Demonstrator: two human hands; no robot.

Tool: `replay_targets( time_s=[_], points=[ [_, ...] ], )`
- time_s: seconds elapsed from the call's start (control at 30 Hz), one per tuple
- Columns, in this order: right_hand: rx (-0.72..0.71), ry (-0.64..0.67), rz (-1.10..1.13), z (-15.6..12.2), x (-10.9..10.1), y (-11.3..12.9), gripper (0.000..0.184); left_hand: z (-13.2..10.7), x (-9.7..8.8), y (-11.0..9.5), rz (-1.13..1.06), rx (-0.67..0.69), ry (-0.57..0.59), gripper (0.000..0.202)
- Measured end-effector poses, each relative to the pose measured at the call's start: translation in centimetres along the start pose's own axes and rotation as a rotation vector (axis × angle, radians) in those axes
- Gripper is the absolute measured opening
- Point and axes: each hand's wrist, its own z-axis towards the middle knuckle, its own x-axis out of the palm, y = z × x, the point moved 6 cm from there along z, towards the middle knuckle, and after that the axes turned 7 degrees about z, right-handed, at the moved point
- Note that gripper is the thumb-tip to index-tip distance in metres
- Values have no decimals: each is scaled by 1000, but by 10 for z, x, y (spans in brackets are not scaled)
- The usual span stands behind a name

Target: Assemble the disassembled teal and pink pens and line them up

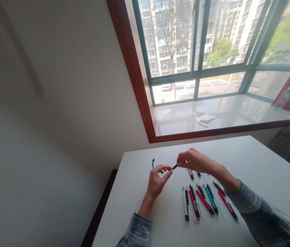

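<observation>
Over the far part of the white table (157,219), my hands meet at a short black pen part (175,166). My left hand (157,180) pinches its lower, paler end between thumb and fingertips. At the upper end, the thumb and fingers of my right hand (189,159) are closed on it. Just behind my left hand lies a blue and black pen (153,163), partly hidden by the fingers. Below my right wrist is a row of pen pieces: a white barrel (186,210), red barrels (204,201), a blue barrel (211,199), black sections and thin clear refills.
More red and black pen pieces (191,174) lie beneath my right forearm, partly covered. Beyond the table is a window with a red-brown frame (141,99), and a crumpled white cloth (204,118) rests on its sill. A plain wall (70,120) stands at the left.
</observation>
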Motion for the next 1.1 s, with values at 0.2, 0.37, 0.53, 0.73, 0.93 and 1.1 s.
replay_targets(
  time_s=[0.2,0.37,0.53,0.73,0.93,1.1],
  points=[
    [73,0,-189,3,3,3,42,1,-1,-5,6,11,11,13],
    [44,5,-77,1,-2,3,25,0,-1,-3,8,9,5,14],
    [-29,27,14,-1,-3,4,9,0,-2,-3,11,-2,-8,15],
    [25,29,-173,1,2,6,30,0,-2,-4,20,10,-6,15],
    [22,15,-212,2,0,8,38,0,-1,-2,1,0,3,21],
    [-4,1,-89,0,-5,7,23,0,0,-2,16,-25,13,27]
  ],
)
